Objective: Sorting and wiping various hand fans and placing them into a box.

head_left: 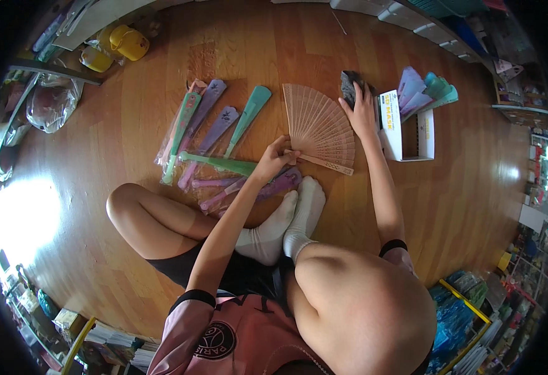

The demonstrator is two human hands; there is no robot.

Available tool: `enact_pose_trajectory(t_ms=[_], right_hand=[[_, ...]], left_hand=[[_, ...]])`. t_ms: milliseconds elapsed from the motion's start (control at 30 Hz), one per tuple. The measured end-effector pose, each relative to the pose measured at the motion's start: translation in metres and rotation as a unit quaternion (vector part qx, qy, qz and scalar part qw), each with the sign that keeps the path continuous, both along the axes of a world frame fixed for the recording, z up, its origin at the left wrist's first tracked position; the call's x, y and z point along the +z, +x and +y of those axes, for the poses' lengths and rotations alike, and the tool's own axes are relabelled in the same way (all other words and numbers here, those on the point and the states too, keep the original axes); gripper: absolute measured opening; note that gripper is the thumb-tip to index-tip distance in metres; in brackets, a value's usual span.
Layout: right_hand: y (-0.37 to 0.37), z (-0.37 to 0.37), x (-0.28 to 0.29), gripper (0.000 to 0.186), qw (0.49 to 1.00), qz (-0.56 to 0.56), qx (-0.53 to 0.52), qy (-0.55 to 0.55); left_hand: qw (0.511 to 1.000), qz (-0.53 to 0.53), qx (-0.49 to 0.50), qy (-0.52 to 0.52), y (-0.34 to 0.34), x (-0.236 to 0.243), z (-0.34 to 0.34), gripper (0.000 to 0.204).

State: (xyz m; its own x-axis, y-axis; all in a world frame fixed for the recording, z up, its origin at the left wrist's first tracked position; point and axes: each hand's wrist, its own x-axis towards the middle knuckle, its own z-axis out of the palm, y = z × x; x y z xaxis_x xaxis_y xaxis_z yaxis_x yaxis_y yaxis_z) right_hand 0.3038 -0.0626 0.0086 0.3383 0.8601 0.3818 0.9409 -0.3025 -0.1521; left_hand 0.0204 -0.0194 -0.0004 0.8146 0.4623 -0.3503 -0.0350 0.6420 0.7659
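Observation:
A light wooden folding fan point(320, 125) with cut-out patterns is spread open on the floor in front of me. My left hand point(276, 157) is closed on its pivot end, fingers pinching the sticks together. To the fan's right, my right hand point(362, 112) rests with stretched, spread fingers on a crumpled dark grey cloth point(349, 84), thumb and forefinger on either side of it. Close to my right hand stands an open white carton point(389, 128) with purple fans point(413, 90) and teal fans point(439, 90) sticking out of its far end.
Several folded fans in green, purple and pink, some in clear plastic sleeves, lie left of my left hand, among them a teal fan point(249, 119) and a green fan point(221, 162). My socked feet point(308, 203) are just below the wooden fan. Yellow containers point(130, 44) stand far left.

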Motion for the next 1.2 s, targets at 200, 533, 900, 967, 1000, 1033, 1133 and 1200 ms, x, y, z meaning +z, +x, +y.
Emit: enact_pose_trajectory(t_ms=[200, 533, 900, 967, 1000, 1033, 1133, 1200], right_hand=[[0.048, 0.027, -0.010, 0.052, 0.999, -0.005, -0.029, -0.024], [-0.123, 0.012, 0.060, 0.040, 0.952, 0.030, 0.303, -0.024], [-0.139, 0.024, 0.043, 0.036, 0.971, 0.029, 0.231, 0.060], [-0.113, 0.032, 0.053, 0.036, 0.986, 0.069, 0.087, 0.125], [-0.097, 0.038, 0.044, 0.036, 0.983, 0.111, 0.003, 0.149], [-0.088, 0.045, 0.048, 0.035, 0.982, 0.073, 0.000, 0.177], [-0.104, 0.042, 0.054, 0.034, 0.981, 0.018, 0.156, 0.110], [-0.116, 0.035, 0.053, 0.033, 0.971, 0.024, 0.239, 0.004]], left_hand=[[1.000, 0.002, -0.024, 0.012, 0.007, 0.001, 0.000, 0.044], [0.999, 0.022, -0.021, 0.012, -0.006, -0.025, 0.006, 0.043], [1.000, -0.011, 0.009, -0.006, -0.001, -0.020, 0.001, 0.039], [0.999, -0.030, -0.012, 0.016, 0.003, -0.016, 0.002, 0.039], [0.999, -0.029, -0.011, 0.016, 0.001, -0.016, 0.001, 0.039], [1.000, -0.022, -0.011, 0.011, 0.000, -0.016, 0.001, 0.039], [1.000, -0.015, -0.003, -0.020, -0.002, -0.013, 0.002, 0.039], [0.999, -0.016, 0.006, -0.046, 0.000, -0.013, 0.002, 0.039]])
